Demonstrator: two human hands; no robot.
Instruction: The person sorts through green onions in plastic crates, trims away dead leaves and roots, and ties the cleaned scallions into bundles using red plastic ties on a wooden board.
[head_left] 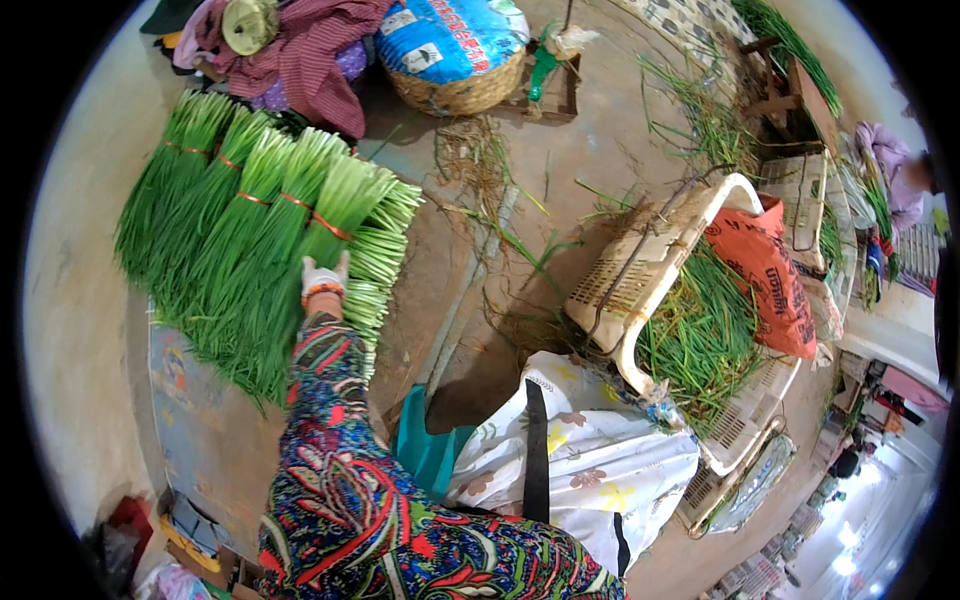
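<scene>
My left hand [324, 280], in a pale glove with orange bands round the wrist, reaches to a bundle of green chives [350, 196] tied with an orange-red band. Its thumb and fingers sit on either side of the leaves below the band, gripping them; some fingertips are hidden. That bundle lies at the right end of a row of tied chive bundles [225, 205], pale cut ends pointing away. Beneath it and to its right, more bundles [385, 255] are stacked with their cut ends showing. My right hand is out of view.
A basket [440, 95] with a blue printed sack stands beyond, beside piled clothing [300, 55]. Right of me, a cream plastic crate [640, 270] lies near loose chive trimmings [700, 330] and an orange bag [770, 275]. A teal tool [412, 440] with a long handle lies near my flowered apron [590, 450].
</scene>
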